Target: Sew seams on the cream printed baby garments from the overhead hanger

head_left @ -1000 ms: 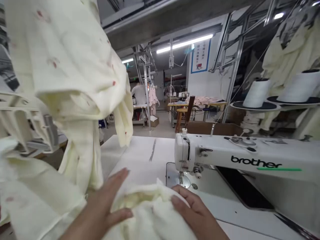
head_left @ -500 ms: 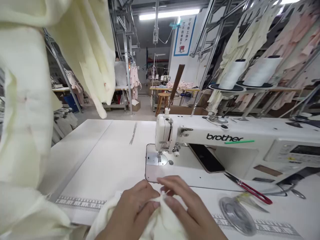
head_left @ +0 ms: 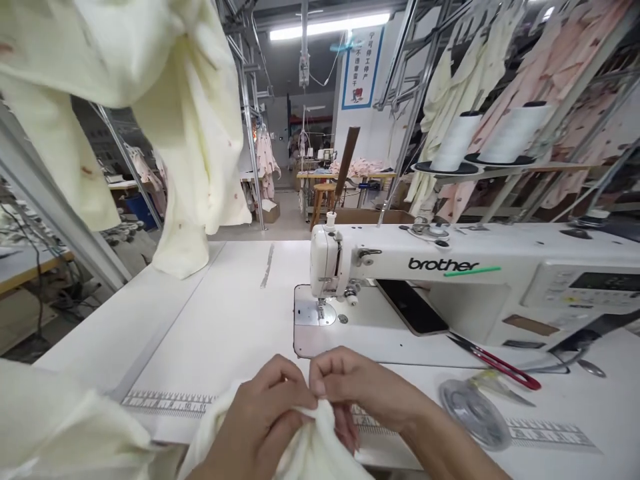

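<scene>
A cream-coloured garment (head_left: 320,450) hangs gathered below both hands at the table's front edge. My left hand (head_left: 265,410) is closed on its upper edge, thumb and fingers pinching the fabric. Right beside it, my right hand (head_left: 350,387) pinches the same edge between thumb and forefinger, the other fingers dropping behind the cloth. Just beyond the hands stands a white sewing machine (head_left: 380,257), its needle plate (head_left: 313,315) bare of fabric.
A phone (head_left: 413,307) lies under the machine arm. Red-handled thread snips (head_left: 500,363) and a clear round spool (head_left: 475,413) are at the right. More cream garments (head_left: 200,147) hang at the left; another cream cloth (head_left: 65,420) lies front left. Thread cones (head_left: 455,143) stand behind the machine.
My right hand has turned, its fingers closing into a pinch with its forearm swung to the right. The hanging cream garments at the left have swung and shifted.
</scene>
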`<state>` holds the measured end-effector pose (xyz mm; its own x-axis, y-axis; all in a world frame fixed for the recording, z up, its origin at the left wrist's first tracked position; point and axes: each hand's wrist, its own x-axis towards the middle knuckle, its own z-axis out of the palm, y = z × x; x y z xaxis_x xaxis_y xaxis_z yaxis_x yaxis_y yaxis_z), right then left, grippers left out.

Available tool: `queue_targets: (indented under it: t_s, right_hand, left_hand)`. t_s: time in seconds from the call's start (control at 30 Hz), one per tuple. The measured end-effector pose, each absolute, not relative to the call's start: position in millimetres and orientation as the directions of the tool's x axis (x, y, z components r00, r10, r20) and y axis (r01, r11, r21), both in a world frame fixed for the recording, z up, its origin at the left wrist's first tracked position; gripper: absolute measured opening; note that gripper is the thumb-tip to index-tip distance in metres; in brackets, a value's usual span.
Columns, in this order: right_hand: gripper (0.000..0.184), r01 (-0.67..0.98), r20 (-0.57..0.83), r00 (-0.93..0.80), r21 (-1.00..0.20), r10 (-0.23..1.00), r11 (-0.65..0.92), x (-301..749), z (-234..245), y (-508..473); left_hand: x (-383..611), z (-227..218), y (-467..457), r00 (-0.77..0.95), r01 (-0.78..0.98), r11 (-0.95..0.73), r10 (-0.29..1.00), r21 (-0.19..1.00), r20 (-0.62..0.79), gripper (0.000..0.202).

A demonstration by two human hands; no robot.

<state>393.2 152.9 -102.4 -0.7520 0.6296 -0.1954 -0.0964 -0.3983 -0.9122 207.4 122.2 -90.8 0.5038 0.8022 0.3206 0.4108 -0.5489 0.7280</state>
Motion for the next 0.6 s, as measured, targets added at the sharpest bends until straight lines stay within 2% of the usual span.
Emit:
queue_targets:
  t_s: [0.1,0.2,0.23,0.3,0.4,0.47,0.53,0.6]
  right_hand:
    - [0.029,-0.194,-0.245,-0.742,-0.813,0.624,-0.549,380,-117,153]
    - [0.033,-0.333,-0.227,-0.693,-0.741,0.684,-0.583,375,-124,144]
    - [0.037,-0.361,-0.200,-0.651,-0.766,0.732,-0.531,376,-124,141]
    - [0.044,-0.319,-0.120,-0.514,-0.892,0.849,-0.319,380,-122,133]
    - [0.046,-0.040,0.029,-0.356,-0.999,0.934,0.015,384,-120,124]
    - [0.037,0.098,0.065,-0.290,-0.990,0.955,0.097,385,-119,122]
    - [0.028,0.148,0.113,-0.255,-0.977,0.960,0.154,387,-118,126]
    - [0.027,0.180,0.200,-0.262,-0.951,0.944,0.251,392,-116,135]
  left_hand:
    - [208,-101,121,0.434,0.354,-0.584,0.794,0.730,0.425,0.023]
    - [210,-109,121,0.367,0.334,-0.550,0.824,0.766,0.432,0.022]
    - [211,-110,121,0.332,0.355,-0.508,0.853,0.785,0.402,0.020]
    - [213,-110,122,0.256,0.411,-0.436,0.898,0.801,0.358,0.017]
    - [217,-108,126,0.206,0.466,-0.473,0.880,0.748,0.428,0.019]
    - [218,-106,131,0.227,0.476,-0.498,0.866,0.725,0.446,0.019]
    - [219,-100,141,0.224,0.440,-0.372,0.927,0.817,0.302,0.013]
    - [219,-94,154,0.259,0.344,-0.103,0.966,0.933,0.012,0.024]
